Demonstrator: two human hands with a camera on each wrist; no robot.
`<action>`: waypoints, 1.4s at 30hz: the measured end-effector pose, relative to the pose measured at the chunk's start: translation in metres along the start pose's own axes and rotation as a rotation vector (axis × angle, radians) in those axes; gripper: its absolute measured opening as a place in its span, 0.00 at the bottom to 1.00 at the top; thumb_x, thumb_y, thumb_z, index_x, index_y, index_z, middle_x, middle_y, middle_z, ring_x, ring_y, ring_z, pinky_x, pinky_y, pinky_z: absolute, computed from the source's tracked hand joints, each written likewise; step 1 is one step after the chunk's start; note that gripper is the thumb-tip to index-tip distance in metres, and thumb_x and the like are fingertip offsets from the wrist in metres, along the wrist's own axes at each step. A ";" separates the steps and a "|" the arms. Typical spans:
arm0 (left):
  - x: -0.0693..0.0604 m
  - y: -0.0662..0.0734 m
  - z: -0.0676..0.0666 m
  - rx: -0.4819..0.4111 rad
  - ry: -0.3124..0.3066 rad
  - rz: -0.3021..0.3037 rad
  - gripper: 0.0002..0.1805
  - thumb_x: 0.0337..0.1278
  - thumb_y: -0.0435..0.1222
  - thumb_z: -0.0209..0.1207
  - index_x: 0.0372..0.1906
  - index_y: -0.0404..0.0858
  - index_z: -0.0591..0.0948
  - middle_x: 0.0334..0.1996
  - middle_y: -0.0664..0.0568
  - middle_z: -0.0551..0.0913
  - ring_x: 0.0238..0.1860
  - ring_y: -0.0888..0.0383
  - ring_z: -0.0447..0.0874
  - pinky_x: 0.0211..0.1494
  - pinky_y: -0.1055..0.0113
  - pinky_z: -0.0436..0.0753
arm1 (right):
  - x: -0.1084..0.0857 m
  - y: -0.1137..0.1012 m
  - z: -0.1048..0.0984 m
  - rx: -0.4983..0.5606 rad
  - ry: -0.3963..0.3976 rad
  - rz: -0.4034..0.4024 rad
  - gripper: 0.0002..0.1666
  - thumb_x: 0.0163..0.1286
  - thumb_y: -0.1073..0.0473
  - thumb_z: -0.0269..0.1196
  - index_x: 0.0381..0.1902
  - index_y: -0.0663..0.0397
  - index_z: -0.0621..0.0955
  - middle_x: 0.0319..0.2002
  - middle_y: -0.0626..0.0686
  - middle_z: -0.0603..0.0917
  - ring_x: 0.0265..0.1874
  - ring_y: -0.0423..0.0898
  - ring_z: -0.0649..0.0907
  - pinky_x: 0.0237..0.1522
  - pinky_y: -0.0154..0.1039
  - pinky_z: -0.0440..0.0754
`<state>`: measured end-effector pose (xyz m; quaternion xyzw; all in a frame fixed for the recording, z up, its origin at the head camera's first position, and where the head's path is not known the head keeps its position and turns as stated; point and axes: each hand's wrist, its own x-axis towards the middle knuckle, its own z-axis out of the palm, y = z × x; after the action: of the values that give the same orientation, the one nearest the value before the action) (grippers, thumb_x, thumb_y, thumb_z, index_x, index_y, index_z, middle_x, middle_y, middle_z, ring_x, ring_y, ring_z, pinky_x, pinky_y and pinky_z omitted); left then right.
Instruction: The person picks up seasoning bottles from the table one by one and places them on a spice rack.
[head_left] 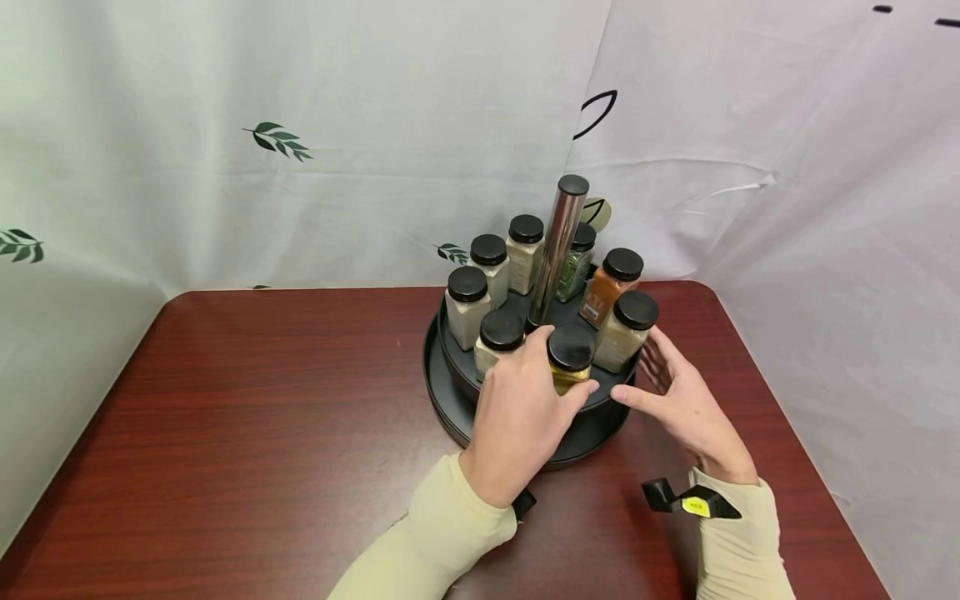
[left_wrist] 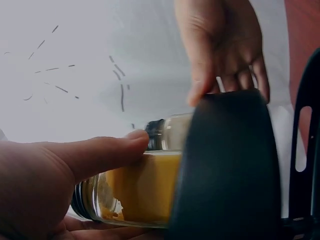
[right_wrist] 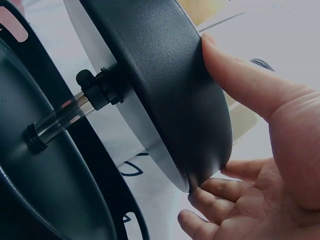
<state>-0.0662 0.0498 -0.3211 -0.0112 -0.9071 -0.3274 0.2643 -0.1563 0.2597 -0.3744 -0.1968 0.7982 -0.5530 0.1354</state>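
A two-tier black turntable rack carries several square spice jars on its upper tray (right_wrist: 165, 65). My left hand (head_left: 517, 417) grips a black-lidded glass jar of yellow powder (left_wrist: 142, 187) at the tray's front edge, thumb on one side and fingers on the other. On the right, my right hand (head_left: 693, 417) holds the rim of the upper tray, its thumb at the top edge and fingertips at the lower edge. Close to that hand stands a jar of pale beige powder (head_left: 618, 343). The left fingers are partly hidden behind the jar.
A metal post (head_left: 557, 250) rises through the rack's middle. Below lies the wider lower tray (head_left: 442, 396). Other jars, one orange (head_left: 602, 293) and one green (head_left: 573, 273), ring the post. The rack stands on a reddish-brown table (head_left: 262, 433) against a white curtain (head_left: 375, 125).
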 end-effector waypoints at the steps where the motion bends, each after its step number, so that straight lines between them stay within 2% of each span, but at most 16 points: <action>1: 0.000 0.000 0.002 0.015 -0.001 0.000 0.36 0.42 0.44 0.80 0.55 0.30 0.79 0.39 0.46 0.87 0.35 0.49 0.89 0.39 0.59 0.87 | 0.000 0.000 0.000 -0.001 -0.002 0.004 0.58 0.67 0.62 0.70 0.82 0.49 0.45 0.79 0.58 0.52 0.77 0.59 0.54 0.61 0.17 0.63; 6: 0.000 0.000 0.013 0.088 0.015 -0.001 0.38 0.44 0.46 0.79 0.57 0.28 0.77 0.44 0.42 0.87 0.36 0.46 0.90 0.39 0.58 0.87 | -0.001 -0.001 -0.002 -0.013 -0.009 0.018 0.58 0.68 0.61 0.69 0.82 0.49 0.44 0.80 0.57 0.51 0.77 0.59 0.54 0.61 0.17 0.63; 13: 0.000 0.000 0.021 0.147 0.069 0.023 0.40 0.46 0.47 0.78 0.57 0.25 0.76 0.44 0.40 0.86 0.35 0.46 0.89 0.38 0.57 0.87 | -0.002 0.000 -0.002 -0.029 -0.015 0.027 0.57 0.69 0.60 0.68 0.82 0.49 0.44 0.80 0.57 0.51 0.77 0.59 0.54 0.62 0.18 0.63; 19: -0.002 0.001 0.023 0.166 0.057 0.023 0.42 0.49 0.48 0.76 0.60 0.24 0.73 0.47 0.39 0.85 0.37 0.47 0.89 0.41 0.59 0.87 | -0.002 -0.001 -0.003 -0.044 -0.018 0.040 0.57 0.69 0.59 0.68 0.82 0.48 0.44 0.80 0.56 0.50 0.77 0.58 0.54 0.70 0.32 0.62; 23: -0.005 0.002 0.021 0.158 0.037 0.028 0.46 0.51 0.47 0.75 0.66 0.22 0.68 0.53 0.36 0.83 0.44 0.47 0.88 0.44 0.59 0.87 | -0.003 -0.001 -0.004 -0.040 -0.019 0.043 0.57 0.69 0.59 0.68 0.82 0.48 0.44 0.80 0.56 0.50 0.78 0.58 0.54 0.69 0.30 0.62; 28: -0.010 0.003 0.012 0.124 0.041 0.071 0.49 0.54 0.45 0.74 0.71 0.22 0.63 0.60 0.36 0.79 0.54 0.49 0.85 0.47 0.61 0.86 | -0.003 -0.001 -0.004 -0.035 -0.024 0.043 0.57 0.70 0.59 0.68 0.82 0.46 0.44 0.80 0.55 0.49 0.78 0.58 0.53 0.68 0.27 0.63; 31: -0.013 0.004 0.003 0.088 0.063 0.101 0.48 0.54 0.43 0.74 0.71 0.23 0.63 0.61 0.37 0.79 0.55 0.49 0.85 0.48 0.60 0.86 | -0.003 -0.001 -0.004 -0.034 -0.024 0.040 0.57 0.70 0.59 0.68 0.82 0.46 0.44 0.80 0.55 0.50 0.78 0.58 0.53 0.65 0.22 0.63; 37: -0.017 0.001 -0.017 -0.023 0.115 0.150 0.44 0.52 0.40 0.75 0.70 0.25 0.68 0.59 0.40 0.81 0.52 0.51 0.87 0.49 0.61 0.85 | -0.002 0.000 -0.004 -0.028 -0.022 0.013 0.56 0.69 0.60 0.68 0.82 0.47 0.45 0.80 0.56 0.51 0.77 0.59 0.54 0.60 0.17 0.63; 42: -0.018 -0.006 -0.032 -0.154 0.175 0.203 0.41 0.51 0.36 0.75 0.68 0.26 0.70 0.57 0.42 0.83 0.48 0.53 0.88 0.50 0.68 0.84 | -0.001 0.002 -0.005 -0.040 -0.021 -0.010 0.56 0.69 0.62 0.68 0.82 0.51 0.45 0.79 0.58 0.51 0.77 0.61 0.54 0.60 0.16 0.63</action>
<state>-0.0364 0.0285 -0.3127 -0.0943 -0.8471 -0.3673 0.3722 -0.1580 0.2648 -0.3746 -0.2091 0.8066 -0.5356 0.1370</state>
